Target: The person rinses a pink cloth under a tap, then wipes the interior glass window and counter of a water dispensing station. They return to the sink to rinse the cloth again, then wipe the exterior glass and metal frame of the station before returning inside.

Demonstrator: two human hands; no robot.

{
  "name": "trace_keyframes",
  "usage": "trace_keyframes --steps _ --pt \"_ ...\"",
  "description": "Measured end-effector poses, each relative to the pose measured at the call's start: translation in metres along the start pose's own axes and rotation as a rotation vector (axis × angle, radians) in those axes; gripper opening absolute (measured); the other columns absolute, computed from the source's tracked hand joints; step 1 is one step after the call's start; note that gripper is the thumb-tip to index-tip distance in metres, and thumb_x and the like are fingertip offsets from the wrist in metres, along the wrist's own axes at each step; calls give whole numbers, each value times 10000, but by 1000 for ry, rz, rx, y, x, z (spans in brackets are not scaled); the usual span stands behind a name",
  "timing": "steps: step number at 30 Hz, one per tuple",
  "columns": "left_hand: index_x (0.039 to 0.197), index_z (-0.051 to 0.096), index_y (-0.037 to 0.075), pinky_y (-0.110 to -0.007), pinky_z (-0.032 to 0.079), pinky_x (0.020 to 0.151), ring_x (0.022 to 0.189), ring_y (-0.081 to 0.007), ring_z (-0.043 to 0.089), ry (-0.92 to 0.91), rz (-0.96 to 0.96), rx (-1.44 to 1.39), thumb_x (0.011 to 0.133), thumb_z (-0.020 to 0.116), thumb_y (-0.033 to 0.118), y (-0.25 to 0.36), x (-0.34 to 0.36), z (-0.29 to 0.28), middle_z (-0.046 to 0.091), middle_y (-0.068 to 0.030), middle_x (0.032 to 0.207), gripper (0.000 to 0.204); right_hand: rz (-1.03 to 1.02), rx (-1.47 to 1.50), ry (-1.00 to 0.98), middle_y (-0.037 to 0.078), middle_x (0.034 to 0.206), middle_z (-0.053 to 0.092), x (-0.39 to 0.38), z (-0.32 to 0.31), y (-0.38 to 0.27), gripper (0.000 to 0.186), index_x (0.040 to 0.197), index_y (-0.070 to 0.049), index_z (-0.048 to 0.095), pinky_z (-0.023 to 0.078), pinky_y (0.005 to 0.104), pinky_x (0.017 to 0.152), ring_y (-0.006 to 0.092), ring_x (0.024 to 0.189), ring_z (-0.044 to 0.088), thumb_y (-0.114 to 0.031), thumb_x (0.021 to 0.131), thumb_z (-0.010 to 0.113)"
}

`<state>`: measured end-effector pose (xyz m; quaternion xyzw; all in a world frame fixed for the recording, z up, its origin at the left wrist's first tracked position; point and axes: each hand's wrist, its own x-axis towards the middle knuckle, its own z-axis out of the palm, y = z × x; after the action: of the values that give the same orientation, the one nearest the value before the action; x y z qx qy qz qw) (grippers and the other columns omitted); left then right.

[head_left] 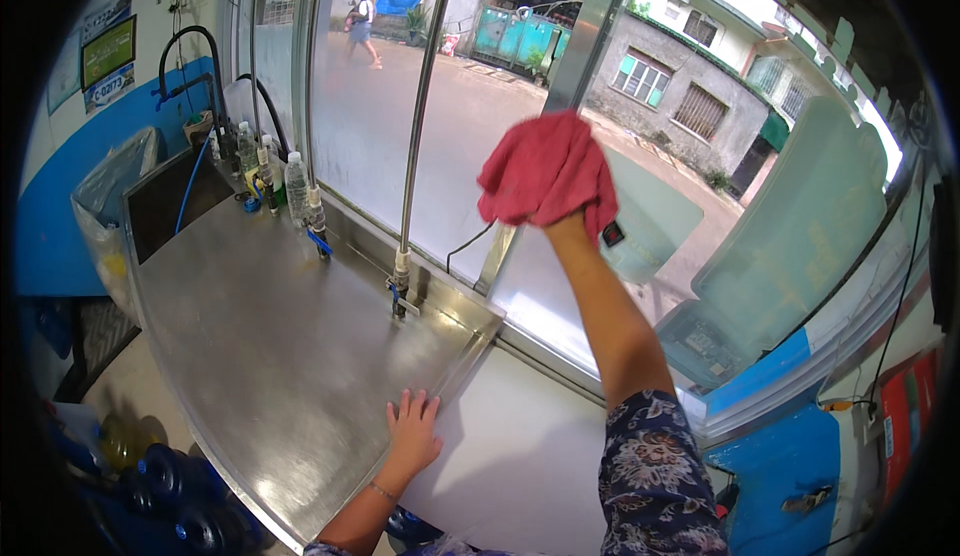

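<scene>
My right arm is raised towards the glass window (400,126), and a red cloth (550,168) covers my right hand (568,224). The cloth is bunched against or just in front of the metal window post (597,41); I cannot tell whether it touches. Most fingers of that hand are hidden under it. A small black tag (612,234) hangs at the cloth's edge. Lower down, my left hand (412,434) rests flat with fingers apart on the right edge of the stainless steel counter (270,356), holding nothing.
Metal filling pipes with valves (400,281) rise along the counter's back. Clear plastic bottles (296,186) stand at the far left, beside a dark sink (180,206). A white surface (520,446) lies right of the counter. Blue water jugs (170,476) sit on the floor, lower left.
</scene>
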<state>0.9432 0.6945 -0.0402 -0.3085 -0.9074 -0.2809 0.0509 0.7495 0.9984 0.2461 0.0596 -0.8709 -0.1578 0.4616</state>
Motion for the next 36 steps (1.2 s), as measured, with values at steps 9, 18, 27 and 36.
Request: trace_keyframes --steps 9,18,27,36 --pt "1451 407 119 -650 174 1131 1423 -392 288 -54 81 152 826 567 75 -20 -14 20 385 -113 1510 646 -141 127 -600 159 1304 572 -206 43 -24 494 1245 -136 577 396 423 1037 298 1277 498 -377 818 642" --pt "1440 424 122 -629 193 1136 1412 -383 312 -41 79 171 794 567 46 -24 -15 22 412 -103 1490 665 374 353 -871 180 978 700 -323 -106 -41 259 981 -43 692 529 390 768 392 907 661 -242 837 609" --pt "1463 391 108 -634 174 1143 1432 -389 276 -94 79 207 774 566 19 -16 -13 20 368 -115 1519 717 1217 555 -661 87 823 705 -537 -188 60 237 947 -32 732 554 370 693 223 778 686 -53 804 544" --pt "1479 365 100 -637 165 1143 1442 -396 250 -138 79 257 787 548 7 -15 -12 18 348 -119 1533 721 1506 566 164 158 1277 578 -569 -308 131 457 1376 31 454 468 386 1005 262 1135 592 -147 959 503"
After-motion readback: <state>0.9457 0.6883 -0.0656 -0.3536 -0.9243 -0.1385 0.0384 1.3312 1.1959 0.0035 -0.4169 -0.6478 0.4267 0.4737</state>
